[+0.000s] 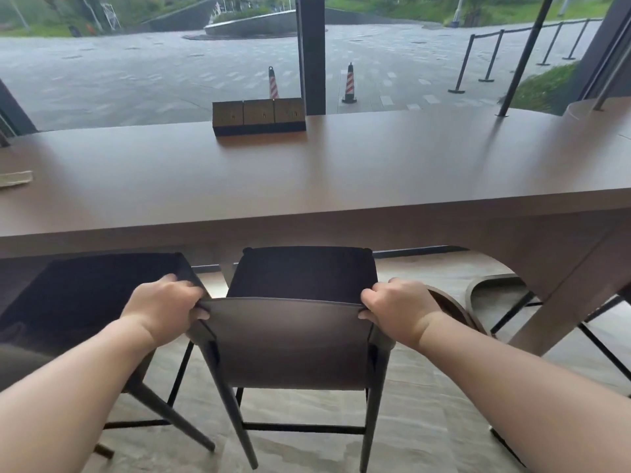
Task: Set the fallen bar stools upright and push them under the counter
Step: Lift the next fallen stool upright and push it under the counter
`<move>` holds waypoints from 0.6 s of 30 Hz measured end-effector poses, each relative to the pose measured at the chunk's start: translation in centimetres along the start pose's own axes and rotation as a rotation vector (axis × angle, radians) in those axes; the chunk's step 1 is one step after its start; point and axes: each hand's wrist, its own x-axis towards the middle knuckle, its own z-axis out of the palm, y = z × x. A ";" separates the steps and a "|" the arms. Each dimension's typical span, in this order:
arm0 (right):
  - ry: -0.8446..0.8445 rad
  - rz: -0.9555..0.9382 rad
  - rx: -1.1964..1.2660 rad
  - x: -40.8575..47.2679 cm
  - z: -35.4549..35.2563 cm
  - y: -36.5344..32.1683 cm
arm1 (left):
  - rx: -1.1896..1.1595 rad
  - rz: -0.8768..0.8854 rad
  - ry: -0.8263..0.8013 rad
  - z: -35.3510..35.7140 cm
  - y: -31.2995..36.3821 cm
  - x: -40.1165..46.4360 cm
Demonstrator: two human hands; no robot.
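- Head view: the front edge of the dark square seat of the upright brown bar stool with a curved backrest (293,339) runs under the long brown counter top (307,175), so I cannot see how far in it reaches; its feet are partly cut off at the bottom edge.
- A second dark-seated stool (85,295) stands just left of it, half hidden behind my left forearm.
- To the right, a fallen stool with a rounded brown back (454,308) lies on the pale floor (only its rim and thin black legs show, behind my right wrist).
- My left hand (164,305) grasps the backrest's top left corner, fingers curled over the edge.
- My right hand (399,305) clenches the top right corner the same way.
- A row of three small brown boxes (258,116) sits on the counter by the window.
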 end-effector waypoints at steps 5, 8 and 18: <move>0.006 0.017 -0.002 0.8 0.4 1.4 | -0.020 0.002 0.027 0.4 0.5 0.7; 0.006 -0.003 -0.006 1.3 0.6 2.6 | -0.045 -0.012 0.030 0.3 0.9 1.6; 0.003 0.015 -0.048 -0.2 1.8 5.3 | -0.090 0.128 0.250 1.8 4.0 0.3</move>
